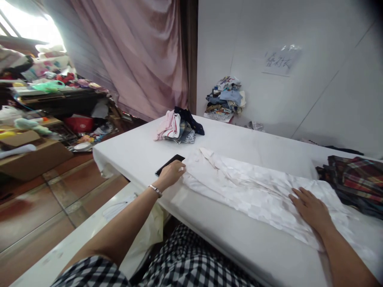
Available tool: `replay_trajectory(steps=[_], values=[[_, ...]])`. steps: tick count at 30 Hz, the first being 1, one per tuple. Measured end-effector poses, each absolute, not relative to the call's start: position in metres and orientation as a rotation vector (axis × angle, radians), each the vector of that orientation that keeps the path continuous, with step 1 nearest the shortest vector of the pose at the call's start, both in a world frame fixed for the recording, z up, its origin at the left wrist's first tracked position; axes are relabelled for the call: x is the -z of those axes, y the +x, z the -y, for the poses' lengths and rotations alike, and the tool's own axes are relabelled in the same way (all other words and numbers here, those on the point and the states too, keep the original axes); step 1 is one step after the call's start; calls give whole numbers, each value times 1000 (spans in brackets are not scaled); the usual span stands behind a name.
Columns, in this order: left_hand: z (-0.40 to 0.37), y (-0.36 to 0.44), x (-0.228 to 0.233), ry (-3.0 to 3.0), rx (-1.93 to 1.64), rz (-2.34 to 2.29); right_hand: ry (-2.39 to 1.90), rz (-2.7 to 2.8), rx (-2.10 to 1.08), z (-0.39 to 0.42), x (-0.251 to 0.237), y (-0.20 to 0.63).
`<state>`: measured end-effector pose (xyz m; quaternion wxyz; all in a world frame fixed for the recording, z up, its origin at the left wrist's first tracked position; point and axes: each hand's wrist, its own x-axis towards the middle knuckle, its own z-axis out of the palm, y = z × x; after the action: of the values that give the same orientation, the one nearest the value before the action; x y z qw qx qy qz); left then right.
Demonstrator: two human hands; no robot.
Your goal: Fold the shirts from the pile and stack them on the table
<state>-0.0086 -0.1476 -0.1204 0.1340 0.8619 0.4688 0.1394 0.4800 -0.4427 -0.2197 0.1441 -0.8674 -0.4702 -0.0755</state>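
Observation:
A white garment point(245, 187) lies spread lengthwise on the white table point(227, 235). My left hand point(172, 173) grips the garment's left end with fingers curled, beside a black phone point(168, 163) lying on the table. My right hand point(309, 208) rests flat, fingers apart, on the garment's right part.
A small pile of folded clothes point(179, 126) sits at the table's far left. A plaid garment point(354, 179) lies at the right edge. More clothes point(226, 97) are stacked against the white wall. Cluttered shelves and cardboard boxes point(32, 155) stand at left over a tiled floor.

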Motion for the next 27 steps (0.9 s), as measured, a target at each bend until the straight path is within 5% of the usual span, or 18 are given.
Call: replay_trajectory(steps=[27], values=[[118,17,116,2513,-237,-917,-2516,1350,199,443,220,482]])
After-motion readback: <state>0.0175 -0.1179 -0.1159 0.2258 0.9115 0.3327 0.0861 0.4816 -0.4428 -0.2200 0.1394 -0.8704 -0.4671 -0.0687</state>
